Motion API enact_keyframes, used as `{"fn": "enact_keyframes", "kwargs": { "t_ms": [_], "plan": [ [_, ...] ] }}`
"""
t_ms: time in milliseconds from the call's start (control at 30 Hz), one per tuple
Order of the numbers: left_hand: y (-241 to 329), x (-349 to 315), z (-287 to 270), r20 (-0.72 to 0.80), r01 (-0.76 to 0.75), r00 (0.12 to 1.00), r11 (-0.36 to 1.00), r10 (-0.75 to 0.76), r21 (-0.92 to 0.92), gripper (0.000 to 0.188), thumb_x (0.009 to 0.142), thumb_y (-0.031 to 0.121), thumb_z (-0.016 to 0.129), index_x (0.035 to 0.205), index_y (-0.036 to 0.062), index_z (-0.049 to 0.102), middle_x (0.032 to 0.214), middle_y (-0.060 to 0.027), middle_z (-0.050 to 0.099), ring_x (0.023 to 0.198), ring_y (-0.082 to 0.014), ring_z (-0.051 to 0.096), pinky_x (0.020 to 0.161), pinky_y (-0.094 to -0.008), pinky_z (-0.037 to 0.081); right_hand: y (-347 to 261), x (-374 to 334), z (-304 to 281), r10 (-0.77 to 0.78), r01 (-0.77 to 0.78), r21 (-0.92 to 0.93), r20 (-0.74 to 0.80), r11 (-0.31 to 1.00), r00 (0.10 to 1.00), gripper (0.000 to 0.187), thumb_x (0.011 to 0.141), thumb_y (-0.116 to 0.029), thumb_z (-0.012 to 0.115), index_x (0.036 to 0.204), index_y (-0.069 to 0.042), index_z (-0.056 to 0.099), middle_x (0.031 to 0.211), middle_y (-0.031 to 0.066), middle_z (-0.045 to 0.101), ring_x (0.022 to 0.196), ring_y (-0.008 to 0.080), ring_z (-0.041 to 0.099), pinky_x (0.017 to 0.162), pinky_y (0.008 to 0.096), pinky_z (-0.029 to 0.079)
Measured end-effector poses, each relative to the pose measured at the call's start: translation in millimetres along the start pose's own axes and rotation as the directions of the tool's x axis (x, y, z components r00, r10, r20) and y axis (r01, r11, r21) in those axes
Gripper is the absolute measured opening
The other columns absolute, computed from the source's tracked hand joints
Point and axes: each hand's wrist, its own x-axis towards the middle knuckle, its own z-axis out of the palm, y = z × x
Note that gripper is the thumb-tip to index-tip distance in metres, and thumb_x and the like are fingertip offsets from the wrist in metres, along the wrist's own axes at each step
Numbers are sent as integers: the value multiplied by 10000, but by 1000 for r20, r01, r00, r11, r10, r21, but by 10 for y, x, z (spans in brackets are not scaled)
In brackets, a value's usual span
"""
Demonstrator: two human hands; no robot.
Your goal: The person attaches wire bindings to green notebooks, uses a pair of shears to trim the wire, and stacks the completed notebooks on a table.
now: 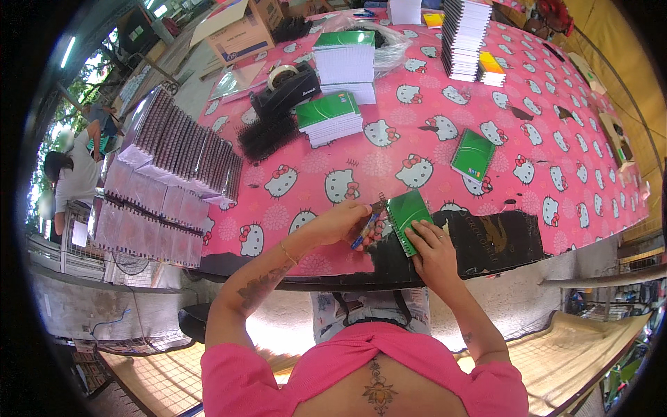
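A small green spiral notebook [410,208] lies at the near edge of the table, partly over a black sheet. My right hand [436,254] grips its lower right side, with fingers across the cover. Beside the notebook's coil is my left hand [356,221], closed around a slim tool with blue on it [363,240]; its exact kind is partly hidden by my fingers. The tool is close to the bound edge, but I cannot tell whether it touches the wire. Another green notebook [474,156] rests farther right.
Stacked spiral notebooks [184,156] fill the left side. Beyond are black coils [267,135], a tape dispenser [286,89], green-covered stacks [330,118], a tall notebook stack [467,38] and a cardboard box [240,35]. A person [75,170] is at far left.
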Motion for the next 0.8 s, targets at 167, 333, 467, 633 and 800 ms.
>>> {"fn": "enact_keyframes", "kwargs": {
  "t_ms": [167,333,467,633,800],
  "plan": [
    [-95,26,-7,-46,-91,994,993,95,77,340,1051,313,456,1087,4,593,849,-109,673,684,-200,669,581,-348,575,-3,-6,7,1,-1,-1,1,1000,1000,468,743,-65,731,1205,-65,658,1284,109,621,1225,309,566,1033,435,458],
    [-11,-90,67,-29,-52,998,999,52,-9,311,1048,300,460,1044,20,596,845,-103,673,655,-194,649,545,-364,536,11,-24,24,2,-2,-6,-5,1000,1000,464,743,-60,728,1202,-66,660,1285,108,621,1225,308,567,1034,434,458],
    [-28,-10,-123,-72,-134,958,655,277,743,314,1022,301,489,1110,28,617,887,-153,679,750,-272,682,669,-420,562,-38,2,11,-4,4,12,-11,1000,1000,472,737,-51,723,1205,-65,661,1277,107,627,1221,304,573,1031,433,460],
    [-21,-96,164,28,-3,792,-42,610,999,344,984,315,532,1209,72,624,1046,-181,655,885,-352,653,770,-460,532,8,-35,14,28,-29,-32,-33,999,999,488,727,-39,719,1211,-63,661,1279,113,634,1214,304,578,1029,429,462],
    [-2,-469,-212,92,-147,847,64,523,987,385,938,307,611,1272,115,616,1138,-185,615,977,-386,621,839,-488,497,165,62,-167,105,-94,73,-163,993,981,543,715,66,651,1239,-75,661,1293,134,628,1188,323,591,981,406,493]
  ]
}}
